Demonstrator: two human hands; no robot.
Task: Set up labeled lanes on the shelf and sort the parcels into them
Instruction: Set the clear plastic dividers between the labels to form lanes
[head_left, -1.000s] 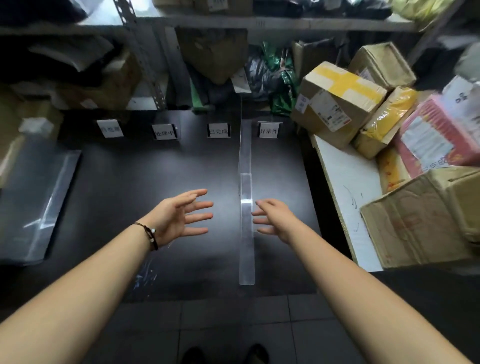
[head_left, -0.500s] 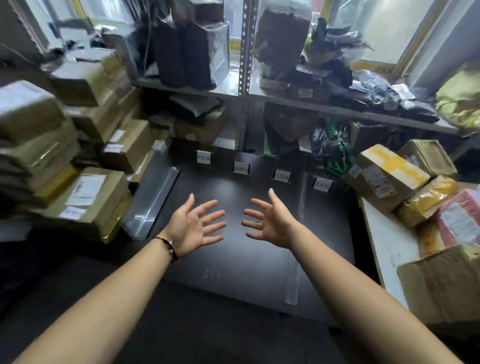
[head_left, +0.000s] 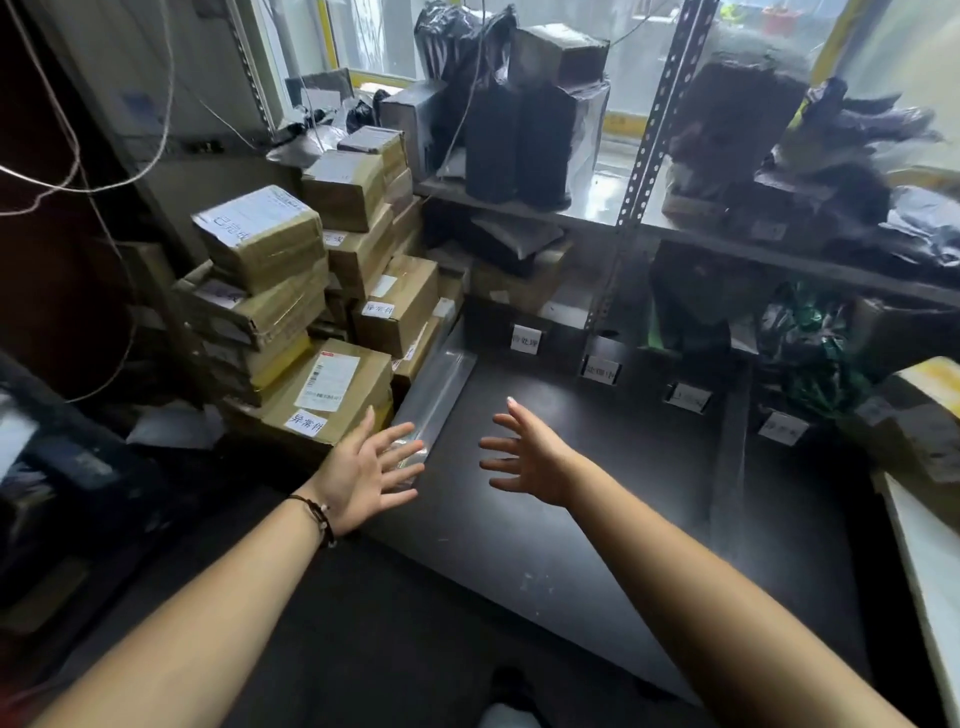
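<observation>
A dark shelf surface (head_left: 571, 499) carries several small white lane labels along its back, among them one at the left (head_left: 525, 340) and one at the right (head_left: 783, 428). A clear divider strip (head_left: 727, 467) runs front to back on the right side. A stack of clear plastic strips (head_left: 441, 389) lies along the left edge. Taped cardboard parcels (head_left: 322, 395) with white tags are piled at the left. My left hand (head_left: 363, 467) hovers with spread fingers over the near end of the clear strips, holding nothing. My right hand (head_left: 530, 457) is spread above the shelf, also empty.
More parcels (head_left: 914, 415) sit at the right beside a white table edge (head_left: 930, 571). An upper shelf (head_left: 675, 234) holds dark bags and boxes behind a perforated metal post (head_left: 639, 171). Cables hang at the far left.
The view has swung up and to the left, bringing the left parcel pile into sight. Both hands moved left off the divider strip, staying spread and empty; the left hand now hovers over the clear strips.
</observation>
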